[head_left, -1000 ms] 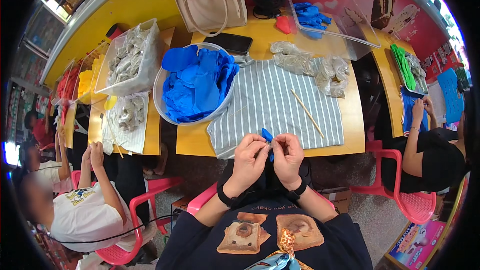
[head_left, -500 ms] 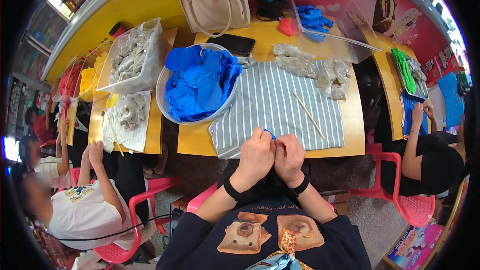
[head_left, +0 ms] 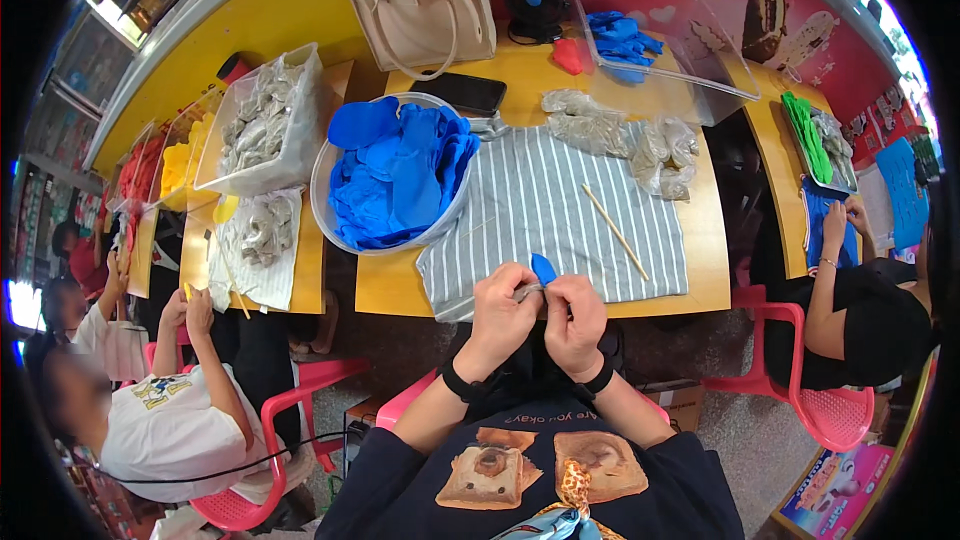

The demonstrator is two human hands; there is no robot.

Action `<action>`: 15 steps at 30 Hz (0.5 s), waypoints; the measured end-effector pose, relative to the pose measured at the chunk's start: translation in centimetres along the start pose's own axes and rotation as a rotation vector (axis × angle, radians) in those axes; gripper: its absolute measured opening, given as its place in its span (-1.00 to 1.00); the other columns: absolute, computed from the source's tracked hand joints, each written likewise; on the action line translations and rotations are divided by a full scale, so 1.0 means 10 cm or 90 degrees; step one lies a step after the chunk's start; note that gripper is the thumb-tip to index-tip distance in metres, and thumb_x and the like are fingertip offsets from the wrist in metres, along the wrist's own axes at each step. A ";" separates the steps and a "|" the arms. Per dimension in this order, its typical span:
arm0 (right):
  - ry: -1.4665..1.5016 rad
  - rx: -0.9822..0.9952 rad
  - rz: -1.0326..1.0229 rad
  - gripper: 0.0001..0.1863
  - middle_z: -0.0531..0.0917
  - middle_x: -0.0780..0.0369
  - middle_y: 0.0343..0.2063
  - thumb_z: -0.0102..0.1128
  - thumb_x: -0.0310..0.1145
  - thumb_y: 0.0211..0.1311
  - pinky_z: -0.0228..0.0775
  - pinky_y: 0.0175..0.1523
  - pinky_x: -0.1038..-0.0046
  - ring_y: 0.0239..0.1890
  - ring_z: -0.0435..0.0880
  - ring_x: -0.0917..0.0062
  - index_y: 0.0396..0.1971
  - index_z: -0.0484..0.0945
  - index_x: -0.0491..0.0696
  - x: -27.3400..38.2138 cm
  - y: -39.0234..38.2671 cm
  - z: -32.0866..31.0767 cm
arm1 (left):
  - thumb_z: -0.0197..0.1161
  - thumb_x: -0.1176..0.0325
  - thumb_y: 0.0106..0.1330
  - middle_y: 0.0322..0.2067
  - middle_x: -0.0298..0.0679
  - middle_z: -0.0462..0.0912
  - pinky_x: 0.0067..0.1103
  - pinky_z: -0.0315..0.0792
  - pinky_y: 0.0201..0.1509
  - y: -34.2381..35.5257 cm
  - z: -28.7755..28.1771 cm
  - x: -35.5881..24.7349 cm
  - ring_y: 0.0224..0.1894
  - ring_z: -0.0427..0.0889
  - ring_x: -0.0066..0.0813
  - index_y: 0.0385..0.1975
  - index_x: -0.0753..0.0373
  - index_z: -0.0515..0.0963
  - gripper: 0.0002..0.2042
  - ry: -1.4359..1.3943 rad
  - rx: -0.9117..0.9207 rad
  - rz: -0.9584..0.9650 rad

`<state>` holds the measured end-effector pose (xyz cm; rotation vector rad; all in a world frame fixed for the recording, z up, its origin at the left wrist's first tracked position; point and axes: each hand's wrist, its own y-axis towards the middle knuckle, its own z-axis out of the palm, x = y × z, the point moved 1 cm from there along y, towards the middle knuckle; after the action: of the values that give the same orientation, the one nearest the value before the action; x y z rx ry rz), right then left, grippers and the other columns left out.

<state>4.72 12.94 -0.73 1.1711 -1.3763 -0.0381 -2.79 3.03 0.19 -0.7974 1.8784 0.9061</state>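
My left hand point(head_left: 500, 315) and my right hand point(head_left: 575, 330) are together at the table's front edge, pinching a small blue rubber piece point(head_left: 543, 269) and something greyish at its base. The piece sticks up above my fingertips; the rest is hidden. Beyond my hands lies a grey-and-white striped cloth point(head_left: 540, 200) with a wooden stick point(head_left: 615, 230) on it. Left of the cloth, a round tub point(head_left: 320, 200) is heaped with flat blue rubber pieces point(head_left: 395, 160). Sand-filled clear bags point(head_left: 665, 155) lie at the cloth's back right.
Around the yellow table point(head_left: 705, 260) are a clear bin with blue pieces point(head_left: 720, 75), phone point(head_left: 457, 92), fan point(head_left: 533, 5), tote bag point(head_left: 420, 15) and tub of grey bags point(head_left: 260, 115). Co-workers sit left point(head_left: 185, 445) and right point(head_left: 845, 325) on pink chairs at side tables with coloured pieces.
My fingertips have shifted slightly, and more of the blue piece shows above them than half a second ago. The nearest left co-worker's hands have moved slightly.
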 end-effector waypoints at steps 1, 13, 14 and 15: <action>0.012 0.001 -0.001 -0.82 0.55 0.11 -0.50 0.14 -0.75 0.03 0.38 -0.42 0.39 -0.50 0.54 0.24 -0.41 0.48 -0.16 0.02 0.00 0.01 | 0.20 0.64 -0.06 -0.48 -0.05 0.54 -0.42 0.42 -0.42 -0.01 0.01 0.00 -0.48 0.58 -0.12 -0.42 0.37 0.47 -0.83 0.009 -0.029 0.006; 0.224 -0.080 0.237 -0.87 0.52 0.20 -0.48 0.17 -0.71 0.11 0.30 -0.41 0.57 -0.50 0.50 0.58 -0.41 0.47 -0.16 0.00 -0.07 0.12 | 0.14 0.64 -0.01 -0.51 -0.11 0.55 -0.49 0.41 -0.42 0.13 0.03 0.02 -0.51 0.57 -0.23 -0.39 0.39 0.53 -0.84 -0.066 -0.052 0.059; 0.191 -0.067 0.218 -0.87 0.52 0.20 -0.48 0.17 -0.71 0.11 0.31 -0.41 0.58 -0.49 0.50 0.58 -0.41 0.47 -0.16 0.01 -0.08 0.10 | 0.14 0.64 0.00 -0.51 -0.11 0.55 -0.49 0.41 -0.42 0.12 0.03 0.04 -0.51 0.57 -0.24 -0.40 0.39 0.53 -0.85 -0.074 -0.046 0.042; 0.159 -0.052 0.201 -0.86 0.52 0.21 -0.48 0.17 -0.71 0.11 0.31 -0.40 0.58 -0.49 0.50 0.57 -0.40 0.47 -0.16 0.04 -0.08 0.07 | 0.14 0.63 0.00 -0.51 -0.10 0.56 -0.50 0.41 -0.42 0.09 0.03 0.06 -0.52 0.58 -0.25 -0.41 0.39 0.53 -0.87 -0.080 -0.042 0.024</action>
<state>4.73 11.87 -1.16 0.8485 -1.3090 0.2661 -3.68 3.67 -0.24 -0.7294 1.7663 1.0227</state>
